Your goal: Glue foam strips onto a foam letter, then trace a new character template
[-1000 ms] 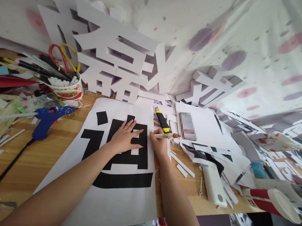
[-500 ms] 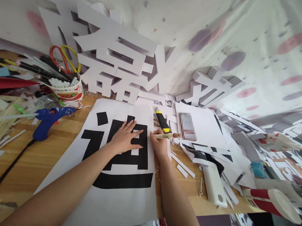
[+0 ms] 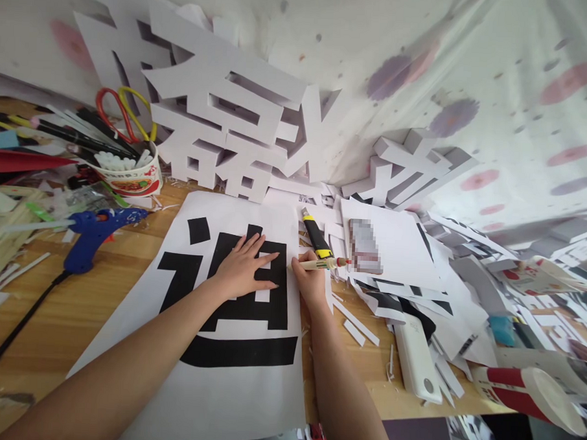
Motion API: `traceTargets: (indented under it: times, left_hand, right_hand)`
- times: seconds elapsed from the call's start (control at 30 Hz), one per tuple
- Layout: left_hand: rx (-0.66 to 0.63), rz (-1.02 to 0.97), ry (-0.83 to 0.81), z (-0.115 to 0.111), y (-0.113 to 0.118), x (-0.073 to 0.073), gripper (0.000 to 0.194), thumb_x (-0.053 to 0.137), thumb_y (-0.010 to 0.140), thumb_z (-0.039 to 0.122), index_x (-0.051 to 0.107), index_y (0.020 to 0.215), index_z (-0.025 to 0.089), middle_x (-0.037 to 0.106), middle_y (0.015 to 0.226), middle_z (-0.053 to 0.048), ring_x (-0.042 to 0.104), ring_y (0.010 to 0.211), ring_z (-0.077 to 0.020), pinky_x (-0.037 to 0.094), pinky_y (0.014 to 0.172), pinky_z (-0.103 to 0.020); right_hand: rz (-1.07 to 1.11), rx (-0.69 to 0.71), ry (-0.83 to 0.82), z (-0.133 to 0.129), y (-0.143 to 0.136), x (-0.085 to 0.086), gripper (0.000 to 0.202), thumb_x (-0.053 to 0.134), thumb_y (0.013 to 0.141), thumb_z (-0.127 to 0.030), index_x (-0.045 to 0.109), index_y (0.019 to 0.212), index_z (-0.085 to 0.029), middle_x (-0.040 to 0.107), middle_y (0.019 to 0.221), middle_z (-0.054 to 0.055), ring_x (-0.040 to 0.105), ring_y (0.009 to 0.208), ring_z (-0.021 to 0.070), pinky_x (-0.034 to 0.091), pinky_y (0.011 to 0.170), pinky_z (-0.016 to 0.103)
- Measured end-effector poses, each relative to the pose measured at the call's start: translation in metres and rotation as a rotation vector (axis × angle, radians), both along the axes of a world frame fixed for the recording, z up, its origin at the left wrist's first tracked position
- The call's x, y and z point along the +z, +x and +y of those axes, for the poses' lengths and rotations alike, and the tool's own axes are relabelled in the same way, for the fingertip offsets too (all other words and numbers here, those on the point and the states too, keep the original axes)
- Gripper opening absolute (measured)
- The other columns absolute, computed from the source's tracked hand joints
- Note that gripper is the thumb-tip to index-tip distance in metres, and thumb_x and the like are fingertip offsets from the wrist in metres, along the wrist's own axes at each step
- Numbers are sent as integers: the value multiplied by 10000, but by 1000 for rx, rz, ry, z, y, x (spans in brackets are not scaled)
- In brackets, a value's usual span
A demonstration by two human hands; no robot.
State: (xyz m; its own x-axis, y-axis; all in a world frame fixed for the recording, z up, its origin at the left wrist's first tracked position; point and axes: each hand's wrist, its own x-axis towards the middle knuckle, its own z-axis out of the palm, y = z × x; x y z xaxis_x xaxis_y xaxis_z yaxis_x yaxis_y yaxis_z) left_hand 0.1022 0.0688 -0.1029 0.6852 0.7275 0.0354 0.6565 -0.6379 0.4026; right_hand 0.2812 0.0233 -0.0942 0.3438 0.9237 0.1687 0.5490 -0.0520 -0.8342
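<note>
Black character (image 3: pixel 274 313) lies flat on a large white sheet (image 3: pixel 246 403), which runs from near the back of the bench (image 3: pixel 135 278) down to its front edge. Its separate strokes include a small piece at the upper left and a broad bar along the bottom. The left hand (image 3: pixel 240 269) rests on its upper middle, palm down, fingers spread wide and the thumb apart. The right hand (image 3: pixel 311 282) sits just beside the character's right side, at the sheet's right edge, its fingers drawn together around a light-coloured pen (image 3: pixel 321 264). The pen's tip points left at the black outline; whether it touches the sheet I cannot tell.

Just beyond the right hand lies a yellow-and-black utility knife (image 3: pixel 316 236). Narrow white strips (image 3: pixel 354 333) lie to its right, with a white rectangular device (image 3: pixel 416 358) near the bench's front edge. Toward the left edge is a blue glue gun (image 3: pixel 86 233); behind it, a printed tub (image 3: pixel 134 182) holds scissors (image 3: pixel 117 118). Thick white characters (image 3: pixel 224 136) stand along the back edge.
</note>
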Motion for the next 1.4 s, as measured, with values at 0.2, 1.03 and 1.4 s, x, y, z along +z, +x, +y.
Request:
traceTargets:
  times: [0.2, 1.03, 1.4]
  left_hand:
    - [3, 6, 1, 0, 0, -1, 739, 344, 709, 741, 342, 1333, 346, 98, 1492, -20, 61, 1353, -267, 72, 1076, -450]
    - [4, 1, 10, 1, 0, -3, 744, 335, 705, 748, 349, 1330, 344, 111, 1489, -49, 65, 1352, -265, 71, 1073, -445]
    - [10, -9, 9, 1, 0, -3, 753, 340, 695, 755, 368, 1322, 338, 123, 1487, -48, 73, 1351, -267, 73, 1075, -444]
  right_hand:
    - [-16, 14, -10, 0, 1, 0, 199, 511, 698, -289, 355, 596, -217, 379, 550, -63, 388, 558, 119, 301, 567, 251]
    - [29, 1, 12, -5, -2, 3, 241, 520, 723, -314, 345, 592, -214, 373, 558, -68, 379, 550, 108, 305, 575, 243]
    - [-17, -27, -4, -10, -6, 7, 227, 517, 734, -318, 360, 604, -216, 387, 562, -66, 383, 551, 112, 290, 565, 247]
